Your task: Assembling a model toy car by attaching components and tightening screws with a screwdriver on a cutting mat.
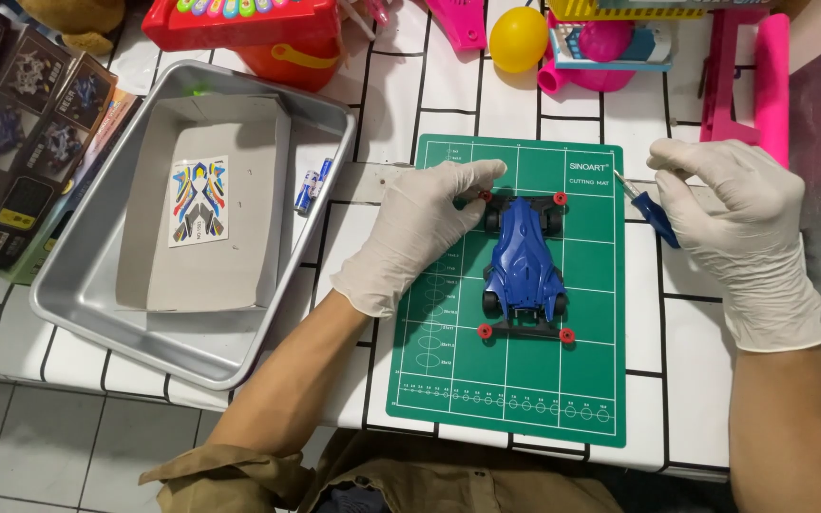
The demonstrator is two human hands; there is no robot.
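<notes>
White tiled tabletop (582, 142) with black grout lines, green cutting mat (525, 380) laid on it, toy clutter stacked along the far edge. Blue toy race car (522, 261) is sat mid-mat, nose toward the person, red rollers at all four corners.

Risks, as judged:
- Car is steadied at one corner only; a push from the tool could pivot or skid it across the mat.
- Far-left red roller (484, 196) is small; it could be popped off and lost in a grout line.
- Two small batteries (312, 185) lie loose in the metal tray (87, 294) beside a sticker sheet (199, 200); a nudged tray would set them rolling.

Pose: gloved left hand (420, 233) is reached in from the mat's left, fingertips pressed against that roller. Gloved right hand (743, 214) is held off the mat's right edge, fingers curled and pinched round a blue-handled screwdriver (653, 211), tip aimed up-left, well apart from the car.
</notes>
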